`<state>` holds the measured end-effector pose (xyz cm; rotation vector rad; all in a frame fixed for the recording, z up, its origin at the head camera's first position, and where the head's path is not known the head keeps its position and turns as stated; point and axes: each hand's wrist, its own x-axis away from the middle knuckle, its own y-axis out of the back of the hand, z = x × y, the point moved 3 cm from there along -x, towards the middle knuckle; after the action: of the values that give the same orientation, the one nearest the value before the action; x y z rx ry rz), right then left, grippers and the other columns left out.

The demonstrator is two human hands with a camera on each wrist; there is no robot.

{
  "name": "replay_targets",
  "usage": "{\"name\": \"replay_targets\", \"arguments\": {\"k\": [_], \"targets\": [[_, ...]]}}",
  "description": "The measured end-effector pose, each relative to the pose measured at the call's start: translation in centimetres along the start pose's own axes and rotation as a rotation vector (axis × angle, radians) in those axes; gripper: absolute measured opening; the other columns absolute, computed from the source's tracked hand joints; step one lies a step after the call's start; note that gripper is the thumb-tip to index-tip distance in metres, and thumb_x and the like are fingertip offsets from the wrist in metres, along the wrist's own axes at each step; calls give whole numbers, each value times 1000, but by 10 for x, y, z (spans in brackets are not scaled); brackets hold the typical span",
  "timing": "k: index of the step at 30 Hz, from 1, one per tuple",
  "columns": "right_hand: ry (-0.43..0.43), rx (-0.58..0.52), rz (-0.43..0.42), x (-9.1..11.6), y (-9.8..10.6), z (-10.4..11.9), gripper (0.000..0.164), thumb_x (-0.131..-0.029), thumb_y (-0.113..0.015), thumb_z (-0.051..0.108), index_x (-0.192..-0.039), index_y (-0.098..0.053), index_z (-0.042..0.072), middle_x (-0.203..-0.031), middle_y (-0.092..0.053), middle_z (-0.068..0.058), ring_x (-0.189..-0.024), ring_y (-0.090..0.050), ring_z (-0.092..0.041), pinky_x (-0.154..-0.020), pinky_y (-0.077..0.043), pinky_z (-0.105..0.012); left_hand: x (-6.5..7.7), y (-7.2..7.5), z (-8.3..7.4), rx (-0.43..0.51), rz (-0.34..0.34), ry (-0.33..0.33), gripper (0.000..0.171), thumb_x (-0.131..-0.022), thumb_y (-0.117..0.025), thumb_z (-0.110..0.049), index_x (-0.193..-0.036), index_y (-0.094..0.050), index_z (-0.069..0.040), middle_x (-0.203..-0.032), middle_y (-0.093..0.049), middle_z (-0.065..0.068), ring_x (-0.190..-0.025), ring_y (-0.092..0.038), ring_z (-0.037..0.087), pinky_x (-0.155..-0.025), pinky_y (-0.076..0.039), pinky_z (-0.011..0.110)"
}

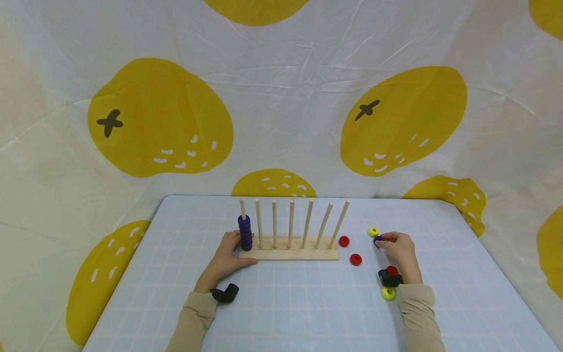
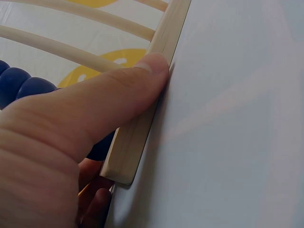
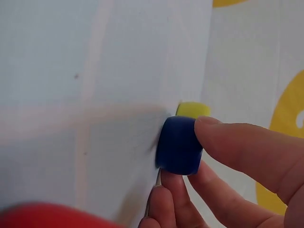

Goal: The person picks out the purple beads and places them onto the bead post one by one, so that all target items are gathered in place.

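A wooden peg stand [image 1: 289, 253] with several upright pegs stands on the table; dark blue beads [image 1: 245, 233] are stacked on its leftmost peg. My left hand [image 1: 227, 255] grips the left end of the base. In the left wrist view the thumb [image 2: 128, 88] lies along the base's long edge, with other fingers partly hidden behind its end. Right of the stand, my right hand [image 1: 399, 248] pinches a blue bead [image 3: 179, 145] between thumb and fingers, at or close to the tabletop. A yellow bead [image 1: 373, 231] lies just beyond it.
Two red beads [image 1: 356, 259] lie between the stand and my right hand. Another red bead [image 1: 392, 270] and a yellow bead [image 1: 388, 293] are by the black wrist camera [image 1: 389, 278]. A fruit-patterned cloth [image 1: 281, 107] hangs behind the table [image 1: 281, 313].
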<state>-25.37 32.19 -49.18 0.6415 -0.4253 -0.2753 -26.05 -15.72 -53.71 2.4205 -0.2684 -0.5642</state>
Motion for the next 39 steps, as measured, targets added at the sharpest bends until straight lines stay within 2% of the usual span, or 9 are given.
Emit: {"name": "replay_targets", "arguments": {"k": [8, 27, 39], "targets": [[34, 30, 5, -2, 0, -1, 43, -94, -66, 15, -128, -57, -10, -122, -56, -30, -105, -49, -40, -86, -46, -46, 0, -1, 0, -1, 1, 10, 73, -69, -91, -36, -131, -64, -8, -130, -59, 7, -118, -45, 27, -102, -37, 53], [12, 23, 21, -3, 1, -2, 46, -95, -66, 20, -130, -55, -9, -126, -54, -29, -106, -47, -40, -90, -46, -49, -1, -1, 1, -2, -13, -31, 73, -68, -92, -31, -131, -64, -6, -128, -60, 10, -115, -46, 28, -99, -37, 52], [92, 48, 27, 3, 13, 5, 46, -94, -66, 23, -126, -59, -9, -120, -59, -29, -103, -50, -39, -86, -44, -48, 0, -1, 1, -5, -6, -14, 73, -69, -92, -34, -131, -64, -8, -129, -60, 8, -115, -46, 27, -100, -38, 52]]}}
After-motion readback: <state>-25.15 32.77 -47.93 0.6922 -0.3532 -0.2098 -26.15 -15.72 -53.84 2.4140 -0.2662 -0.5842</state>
